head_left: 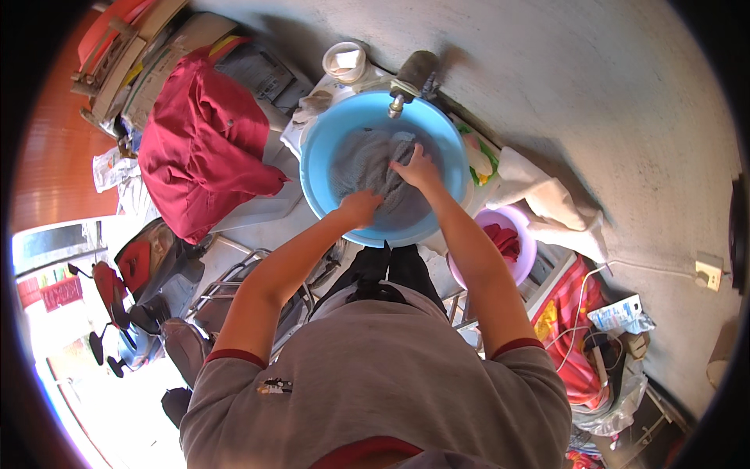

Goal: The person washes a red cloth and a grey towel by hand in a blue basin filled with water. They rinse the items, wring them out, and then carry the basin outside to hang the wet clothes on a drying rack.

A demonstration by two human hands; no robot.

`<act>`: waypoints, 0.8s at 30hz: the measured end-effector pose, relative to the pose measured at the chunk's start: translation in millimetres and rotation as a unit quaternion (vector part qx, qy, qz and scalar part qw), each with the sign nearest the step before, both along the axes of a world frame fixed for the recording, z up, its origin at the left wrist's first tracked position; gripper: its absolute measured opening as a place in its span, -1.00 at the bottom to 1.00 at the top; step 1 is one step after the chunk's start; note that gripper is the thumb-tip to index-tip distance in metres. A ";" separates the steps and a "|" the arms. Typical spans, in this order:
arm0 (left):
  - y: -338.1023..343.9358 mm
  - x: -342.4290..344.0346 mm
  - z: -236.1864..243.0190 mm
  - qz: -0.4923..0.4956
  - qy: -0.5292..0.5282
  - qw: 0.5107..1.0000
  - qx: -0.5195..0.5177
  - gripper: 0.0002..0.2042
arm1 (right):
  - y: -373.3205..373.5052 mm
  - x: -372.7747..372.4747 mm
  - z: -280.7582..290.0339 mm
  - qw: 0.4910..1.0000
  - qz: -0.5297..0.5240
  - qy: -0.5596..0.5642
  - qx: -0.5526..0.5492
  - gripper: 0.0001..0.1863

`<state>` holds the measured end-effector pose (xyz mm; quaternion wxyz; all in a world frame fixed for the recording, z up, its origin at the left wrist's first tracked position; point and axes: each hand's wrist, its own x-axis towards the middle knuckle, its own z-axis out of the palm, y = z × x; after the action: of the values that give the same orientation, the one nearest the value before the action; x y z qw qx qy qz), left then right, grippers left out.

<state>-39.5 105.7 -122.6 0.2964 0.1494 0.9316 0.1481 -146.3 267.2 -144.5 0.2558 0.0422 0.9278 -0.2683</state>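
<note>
A light-blue basin (pixel 313 152) stands in front of me beneath a tap, and a grey knitted-looking cloth (pixel 380 160) lies soaking in murky water inside it. At the near left of the cloth, my left hand (pixel 362 208) is closed on its edge, slightly smeared, with the fingertips partly hidden. My right hand (pixel 418 167) grips the same cloth farther up on the right, thumb toward the left. Both forearms reach over the basin's near rim.
The tap (pixel 413 78) juts over the far rim. A white tub (pixel 344 62) stands behind the basin. Right of it, a pink basin (pixel 524 234) holds red cloth (pixel 501 241), near a cream towel (pixel 558 205). A red garment (pixel 205 144) drapes over things at left.
</note>
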 end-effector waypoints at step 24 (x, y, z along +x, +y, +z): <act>-9.5 -56.0 -75.8 0.284 -0.067 0.952 0.098 -0.36 | 24.1 38.3 196.6 0.781 -0.170 -0.123 -0.588 -0.52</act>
<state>-95.4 96.1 -198.4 0.2880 -0.1030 0.8945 0.3261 -108.0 291.4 52.1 0.2934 0.0735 0.5283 -0.7934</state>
